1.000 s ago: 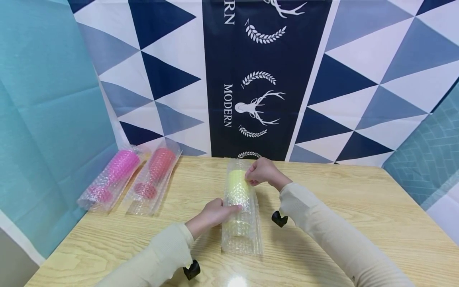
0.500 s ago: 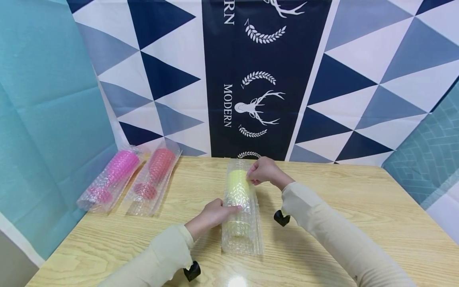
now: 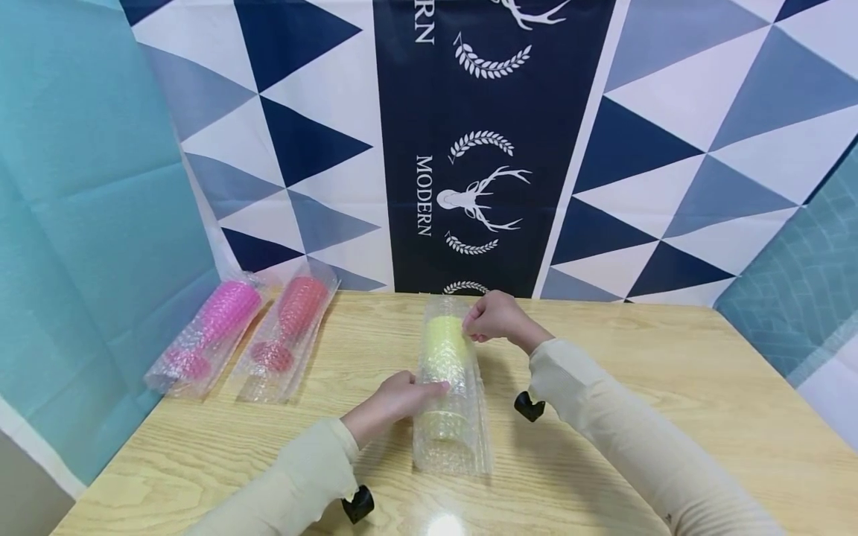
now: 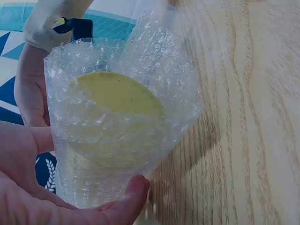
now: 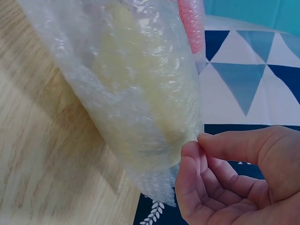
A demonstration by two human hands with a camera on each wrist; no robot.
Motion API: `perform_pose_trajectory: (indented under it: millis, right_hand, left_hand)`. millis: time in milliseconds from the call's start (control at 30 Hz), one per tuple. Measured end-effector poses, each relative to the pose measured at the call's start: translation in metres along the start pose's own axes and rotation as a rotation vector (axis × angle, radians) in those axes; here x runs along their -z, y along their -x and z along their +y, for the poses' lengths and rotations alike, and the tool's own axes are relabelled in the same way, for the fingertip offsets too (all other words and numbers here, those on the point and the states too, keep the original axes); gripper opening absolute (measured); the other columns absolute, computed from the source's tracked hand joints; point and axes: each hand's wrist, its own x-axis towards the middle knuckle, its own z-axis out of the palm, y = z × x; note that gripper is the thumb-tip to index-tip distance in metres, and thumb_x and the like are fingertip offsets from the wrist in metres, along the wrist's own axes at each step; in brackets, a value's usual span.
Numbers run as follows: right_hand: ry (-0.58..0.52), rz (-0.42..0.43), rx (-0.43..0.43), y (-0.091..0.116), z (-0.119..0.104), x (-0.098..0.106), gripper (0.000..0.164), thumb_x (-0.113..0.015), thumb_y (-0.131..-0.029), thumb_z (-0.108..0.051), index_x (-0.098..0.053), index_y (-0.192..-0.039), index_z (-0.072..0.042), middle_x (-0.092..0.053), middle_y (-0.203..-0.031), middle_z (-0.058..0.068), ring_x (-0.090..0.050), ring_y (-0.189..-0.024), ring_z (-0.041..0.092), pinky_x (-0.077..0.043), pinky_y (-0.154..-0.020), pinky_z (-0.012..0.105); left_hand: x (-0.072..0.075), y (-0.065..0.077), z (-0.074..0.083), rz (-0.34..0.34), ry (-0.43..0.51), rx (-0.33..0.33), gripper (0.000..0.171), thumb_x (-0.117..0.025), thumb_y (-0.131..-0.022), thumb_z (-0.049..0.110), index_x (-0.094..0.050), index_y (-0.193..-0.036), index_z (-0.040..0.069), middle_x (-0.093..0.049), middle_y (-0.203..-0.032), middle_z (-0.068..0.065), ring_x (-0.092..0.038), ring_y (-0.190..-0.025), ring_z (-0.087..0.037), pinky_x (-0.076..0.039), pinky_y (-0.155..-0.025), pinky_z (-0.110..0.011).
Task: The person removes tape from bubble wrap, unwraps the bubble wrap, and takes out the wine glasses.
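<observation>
A yellow goblet-like object (image 3: 445,350) lies rolled in clear bubble wrap (image 3: 462,458) on the table, in the middle of the head view. Its round flat end (image 4: 119,96) shows through the wrap's open end in the left wrist view. My left hand (image 3: 400,396) grips the roll low on its left side, thumb across the top and fingers partly hidden. At the far right side of the roll, my right hand (image 3: 497,318) pinches the wrap's edge between thumb and forefinger. The right wrist view shows those fingertips meeting at the wrap (image 5: 145,103).
To the left lie two similar bubble-wrapped things, one pink (image 3: 224,309) and one red (image 3: 302,305), side by side on the wooden table (image 3: 637,387). A patterned cloth (image 3: 322,134) hangs behind the table's far edge. Teal cloth (image 3: 87,186) hangs at the left.
My right hand has shifted very slightly to the right along the wrap. The left hand and the wrapped yellow object stay nearly in place.
</observation>
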Motion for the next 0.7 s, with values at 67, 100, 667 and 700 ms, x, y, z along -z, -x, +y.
perform_pose_trajectory:
  millis: [67,100,667,700]
  right_hand:
    - [0.0,0.004,0.009,0.0,0.0,-0.001,0.01,-0.068,-0.078,-0.003,-0.074,-0.083,0.003,-0.064,-0.062,-0.002,-0.058,-0.058,0.005,-0.059,-0.065,0.022]
    - [-0.003,0.006,0.012,0.0,0.001,-0.001,0.01,-0.068,-0.078,-0.003,-0.074,-0.083,0.003,-0.065,-0.062,-0.002,-0.058,-0.058,0.005,-0.058,-0.065,0.022]
    - [0.019,0.024,0.025,0.006,-0.004,-0.001,0.01,-0.067,-0.079,-0.005,-0.074,-0.083,-0.001,-0.063,-0.062,-0.005,-0.056,-0.058,0.005,-0.053,-0.061,0.019]
    - [0.019,0.025,0.021,0.006,-0.004,-0.001,0.01,-0.067,-0.079,-0.005,-0.074,-0.084,-0.001,-0.063,-0.062,-0.005,-0.056,-0.058,0.005,-0.054,-0.062,0.019]
  left_hand:
    - [0.001,0.001,-0.001,-0.001,0.004,-0.008,0.06,-0.066,-0.086,0.051,-0.057,-0.113,-0.002,-0.063,-0.103,-0.011,-0.058,-0.094,-0.022,-0.049,-0.084,-0.038]
    - [0.002,0.001,-0.001,0.004,-0.008,-0.016,0.059,-0.066,-0.086,0.05,-0.058,-0.111,-0.002,-0.063,-0.102,-0.011,-0.058,-0.093,-0.023,-0.049,-0.082,-0.037]
    - [0.002,-0.004,0.023,0.03,-0.311,-0.192,0.057,-0.049,-0.092,0.036,-0.055,-0.121,-0.013,-0.056,-0.129,-0.026,-0.058,-0.109,-0.038,-0.049,-0.09,-0.047]
    - [0.002,-0.005,0.024,0.027,-0.313,-0.18,0.059,-0.05,-0.092,0.04,-0.056,-0.12,-0.011,-0.057,-0.127,-0.025,-0.059,-0.105,-0.036,-0.05,-0.087,-0.046]
